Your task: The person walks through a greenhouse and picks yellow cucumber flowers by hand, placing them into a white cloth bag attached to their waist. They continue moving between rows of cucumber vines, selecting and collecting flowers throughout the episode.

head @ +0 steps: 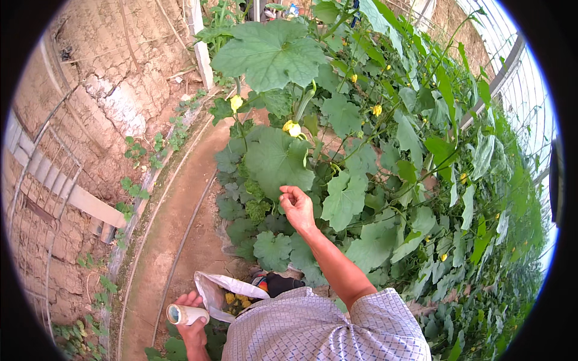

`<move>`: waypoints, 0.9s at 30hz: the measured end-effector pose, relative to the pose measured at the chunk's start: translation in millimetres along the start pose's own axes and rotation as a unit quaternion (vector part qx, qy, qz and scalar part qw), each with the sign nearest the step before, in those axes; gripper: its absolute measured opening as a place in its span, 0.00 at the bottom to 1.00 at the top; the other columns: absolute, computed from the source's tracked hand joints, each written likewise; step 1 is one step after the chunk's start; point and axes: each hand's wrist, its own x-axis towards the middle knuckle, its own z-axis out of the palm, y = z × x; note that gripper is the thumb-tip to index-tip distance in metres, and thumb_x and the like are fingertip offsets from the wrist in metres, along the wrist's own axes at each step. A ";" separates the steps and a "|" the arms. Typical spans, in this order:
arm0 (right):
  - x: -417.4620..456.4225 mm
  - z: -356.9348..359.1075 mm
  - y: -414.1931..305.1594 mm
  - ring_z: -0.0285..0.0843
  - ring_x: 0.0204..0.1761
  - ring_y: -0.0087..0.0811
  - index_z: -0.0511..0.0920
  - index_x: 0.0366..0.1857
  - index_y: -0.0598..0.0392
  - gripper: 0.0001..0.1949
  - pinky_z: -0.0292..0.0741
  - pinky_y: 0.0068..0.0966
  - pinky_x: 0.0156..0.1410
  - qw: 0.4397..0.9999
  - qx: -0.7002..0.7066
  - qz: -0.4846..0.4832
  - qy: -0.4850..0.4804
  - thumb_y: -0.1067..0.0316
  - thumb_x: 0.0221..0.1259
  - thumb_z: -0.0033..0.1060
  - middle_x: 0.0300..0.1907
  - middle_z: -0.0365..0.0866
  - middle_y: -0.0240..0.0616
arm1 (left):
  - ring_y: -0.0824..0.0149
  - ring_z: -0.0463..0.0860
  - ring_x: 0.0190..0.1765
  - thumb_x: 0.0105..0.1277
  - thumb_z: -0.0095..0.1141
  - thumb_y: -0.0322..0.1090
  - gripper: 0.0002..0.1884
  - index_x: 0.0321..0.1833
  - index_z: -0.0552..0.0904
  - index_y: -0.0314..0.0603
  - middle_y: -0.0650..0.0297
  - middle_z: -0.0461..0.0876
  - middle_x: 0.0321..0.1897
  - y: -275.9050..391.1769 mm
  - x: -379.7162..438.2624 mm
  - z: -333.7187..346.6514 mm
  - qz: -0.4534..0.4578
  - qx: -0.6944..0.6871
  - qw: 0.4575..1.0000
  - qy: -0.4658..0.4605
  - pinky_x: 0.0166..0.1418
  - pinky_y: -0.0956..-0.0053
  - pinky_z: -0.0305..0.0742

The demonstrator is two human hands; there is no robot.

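Note:
My right hand [297, 206] reaches forward at the lower edge of a large green leaf [281, 158], thumb and fingers curled together; whether it pinches the leaf or anything small cannot be made out. Just beyond that leaf, a yellow flower [292, 128] sits on the tip of a slender green gourd fruit [305, 101]. Another yellow flower [236, 103] stands to its left. At the lower left, my left hand [192, 322] is closed around a small whitish cylindrical container [186, 314], its round end facing up. Beside it, an open white sack [212, 293] holds yellow flowers [238, 300].
Dense leafy vines [406, 180] fill the right side. A dirt path [153, 261] curves along the left, with a narrow pipe or hose [189, 225] on it. Beyond are a cracked earthen wall [104, 108], a white post [199, 45] and a metal frame [56, 221].

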 end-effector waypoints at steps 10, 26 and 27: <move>41.6 0.0 -6.8 0.74 0.22 0.26 0.76 0.47 0.54 0.11 0.79 0.30 0.27 0.904 0.392 0.104 0.135 0.62 0.78 0.70 0.26 0.79 0.32 | 0.48 0.83 0.70 0.51 0.74 0.22 0.47 0.78 0.69 0.38 0.46 0.80 0.71 23.3 64.3 57.0 -0.019 0.068 0.997 -0.035 0.59 0.56 0.91; -34.7 1.8 1.5 0.86 0.36 0.32 0.87 0.43 0.62 0.10 0.82 0.31 0.44 0.986 0.070 0.074 -0.132 0.64 0.76 0.70 0.34 0.90 0.40 | 0.48 0.83 0.73 0.52 0.76 0.21 0.48 0.80 0.69 0.39 0.44 0.79 0.75 -12.6 133.0 147.2 -0.119 0.108 0.966 -0.201 0.75 0.51 0.77; -36.2 3.8 -3.9 0.89 0.38 0.38 0.87 0.44 0.60 0.08 0.82 0.34 0.46 0.990 0.031 0.013 -0.135 0.66 0.75 0.70 0.37 0.91 0.46 | 0.49 0.83 0.73 0.53 0.74 0.20 0.50 0.83 0.67 0.40 0.44 0.79 0.75 -14.4 137.5 150.4 -0.119 0.121 0.961 -0.217 0.76 0.52 0.77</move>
